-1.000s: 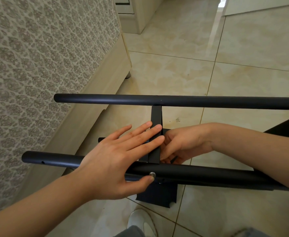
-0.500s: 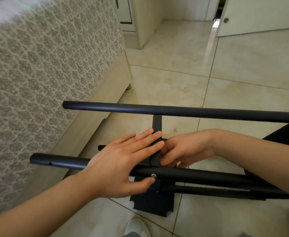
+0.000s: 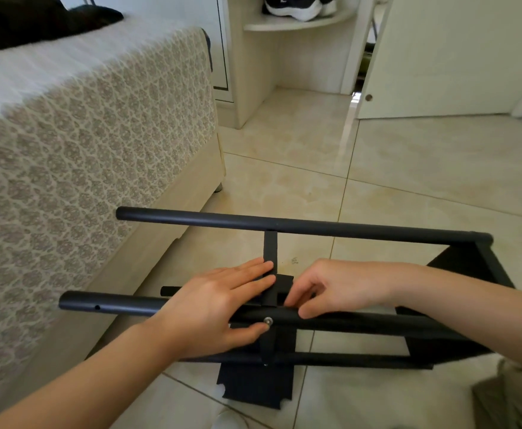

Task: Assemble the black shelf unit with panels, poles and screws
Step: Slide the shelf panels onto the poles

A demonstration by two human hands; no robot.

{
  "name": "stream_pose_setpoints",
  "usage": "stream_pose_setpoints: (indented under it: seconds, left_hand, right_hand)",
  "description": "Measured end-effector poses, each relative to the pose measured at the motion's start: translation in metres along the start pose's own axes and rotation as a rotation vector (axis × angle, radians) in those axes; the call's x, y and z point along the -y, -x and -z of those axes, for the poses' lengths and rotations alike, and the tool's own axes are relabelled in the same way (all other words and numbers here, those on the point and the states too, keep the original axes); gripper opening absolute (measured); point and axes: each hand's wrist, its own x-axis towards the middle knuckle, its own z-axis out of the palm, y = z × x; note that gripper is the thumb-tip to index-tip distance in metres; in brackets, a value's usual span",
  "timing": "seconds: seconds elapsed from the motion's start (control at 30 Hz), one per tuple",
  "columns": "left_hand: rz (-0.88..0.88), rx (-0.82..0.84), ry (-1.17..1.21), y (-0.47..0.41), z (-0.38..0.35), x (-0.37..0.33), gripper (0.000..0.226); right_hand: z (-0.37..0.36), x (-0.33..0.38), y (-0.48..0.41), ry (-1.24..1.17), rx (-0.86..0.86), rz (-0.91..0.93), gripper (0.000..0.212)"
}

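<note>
Beige floor tiles (image 3: 408, 168) beside a bed (image 3: 98, 134) carry the black shelf unit (image 3: 470, 267), lying sideways. Left hand (image 3: 219, 305) lies flat, fingers straight, over the near pole (image 3: 114, 305) and middle panel (image 3: 270, 246); right hand (image 3: 340, 283) curls its fingers there, grip unclear.

The tiled floor (image 3: 423, 168) is bearing the black shelf unit (image 3: 315, 226), lying on its side, with the bed (image 3: 98, 134) standing just beside it along the left edge.
</note>
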Motion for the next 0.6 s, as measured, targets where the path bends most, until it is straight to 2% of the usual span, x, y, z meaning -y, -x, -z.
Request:
stream_pose_setpoints:
  seconds: [0.17,0.27,0.37,0.47,0.6]
  left_hand:
    - [0.104,-0.021,0.074,0.005,0.000,-0.011,0.063]
    - [0.177,-0.097,0.153,0.010,-0.002,-0.026,0.048]
    - [0.294,-0.245,0.359,0.018,0.001,-0.046,0.042]
    - [0.522,-0.414,0.592,0.031,0.002,-0.066,0.036]
    - [1.021,-0.239,1.026,0.040,0.000,-0.076,0.008]
  right_hand:
    - [-0.011,0.000,0.005,0.059,-0.122,-0.005,0.026]
    - [-0.018,-0.005,0.008,0.121,-0.198,-0.020,0.026]
    - [-0.023,-0.010,0.017,0.185,-0.252,-0.034,0.029]
    - [-0.027,-0.009,0.024,0.219,-0.251,-0.042,0.035]
    - [-0.031,-0.002,0.027,0.237,-0.260,-0.060,0.036]
